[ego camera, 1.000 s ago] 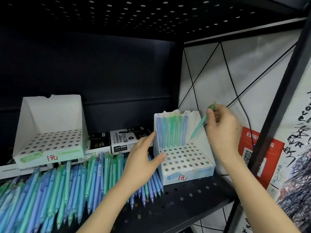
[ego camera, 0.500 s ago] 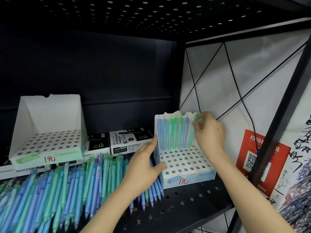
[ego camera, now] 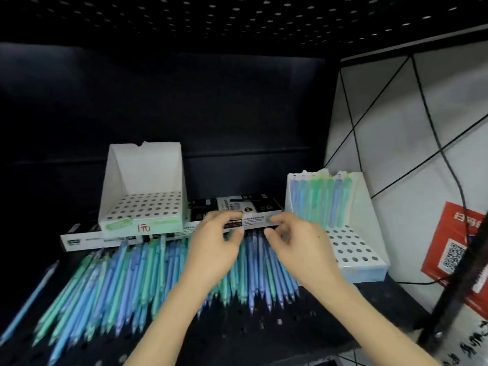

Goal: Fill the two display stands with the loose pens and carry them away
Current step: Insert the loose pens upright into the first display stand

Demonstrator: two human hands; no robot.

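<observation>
**Two bare hands reach into a heap of loose pens between two display stands**

A dark perforated shelf [ego camera: 237, 336] holds a wide fan of loose pens [ego camera: 126, 276] in blue, green and lilac, tips pointing toward the viewer. The left hand [ego camera: 214, 252] and right hand [ego camera: 301, 249] hover close together over the middle of the heap.

The white right stand [ego camera: 355, 261] sits on the shelf just beside the right hand. Only its back row is filled, with a row of pens [ego camera: 319, 199] standing upright. The white left stand [ego camera: 144, 207] is empty and sits on flat marker boxes [ego camera: 245, 207] behind the heap. So the filling has barely begun.

What could go wrong: the pens lie loose and crowded, so a careless grab may lift several at once, or send some rolling off the front edge of the shelf. A stray pen [ego camera: 29, 299] already lies apart at the far left. The left stand, raised on the boxes, looks likely to slide or tip if a pen is pushed in hard.

On both hands the fingers [ego camera: 235, 235] are curled downward, tips close together and touching or nearly touching the tops of the pens. Motion blur hides whether either hand is actually pinching a pen.
</observation>
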